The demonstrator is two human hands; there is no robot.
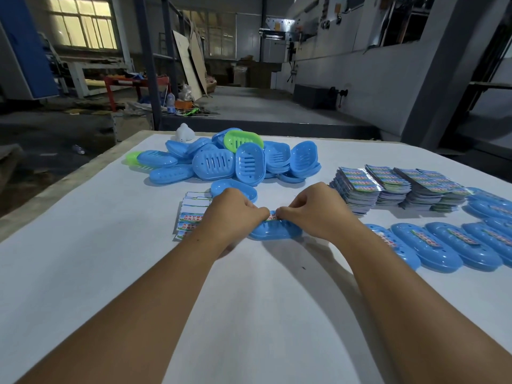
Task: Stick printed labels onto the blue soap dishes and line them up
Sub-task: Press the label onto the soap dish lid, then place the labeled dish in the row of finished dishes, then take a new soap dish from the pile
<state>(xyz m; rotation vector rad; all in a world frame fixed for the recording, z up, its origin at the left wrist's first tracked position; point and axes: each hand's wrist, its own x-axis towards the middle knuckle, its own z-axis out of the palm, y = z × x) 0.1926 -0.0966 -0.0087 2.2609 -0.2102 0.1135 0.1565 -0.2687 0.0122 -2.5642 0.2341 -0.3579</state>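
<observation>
Near the table's middle, the left hand [232, 214] and right hand [310, 212] pinch a label [272, 216] over a blue soap dish [274, 231]; uneven pressing could stick it crooked or wrinkled. Finished dishes [443, 245] line the right edge, unlabelled pile [235, 159] beyond

both bare forearms reach forward from the bottom corners and converge toward the middle. the left hand [232, 214] lies knuckles up, its fingers [259, 212] curled inward and pinching at the tips. the right hand [313, 210] mirrors it, knuckles up, with its fingers [282, 212] curled and pinching just opposite. the two sets of fingertips nearly meet, with only a narrow gap between them. both wrists are straight and level, held low above the tabletop [263, 300].
</observation>
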